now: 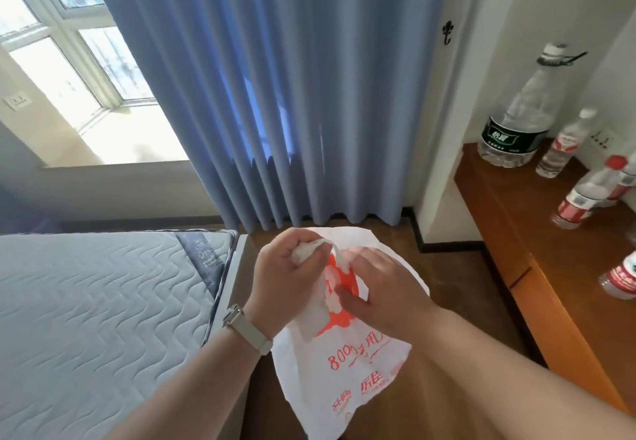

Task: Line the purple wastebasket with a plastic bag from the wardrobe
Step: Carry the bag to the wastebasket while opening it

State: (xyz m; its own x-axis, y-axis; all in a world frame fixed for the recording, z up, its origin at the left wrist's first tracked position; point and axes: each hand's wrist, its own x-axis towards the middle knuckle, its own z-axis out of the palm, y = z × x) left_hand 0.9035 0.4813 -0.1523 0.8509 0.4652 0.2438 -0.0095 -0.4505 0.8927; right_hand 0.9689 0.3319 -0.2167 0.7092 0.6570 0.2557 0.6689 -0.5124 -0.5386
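A white plastic bag (344, 370) with red print hangs in front of me over the wooden floor. My left hand (285, 277), with a watch on its wrist, is closed around the bunched top of the bag. My right hand (382, 291) lies against the upper part of the bag, thumb and fingers pinching the film near the red picture. The purple wastebasket and the wardrobe are out of view.
A bare quilted mattress (103, 302) fills the left. Blue curtains (292, 95) hang ahead beside a bright window (69, 61). At the right stands a wooden desk (537, 240) with a large water bottle (519, 116) and several small ones.
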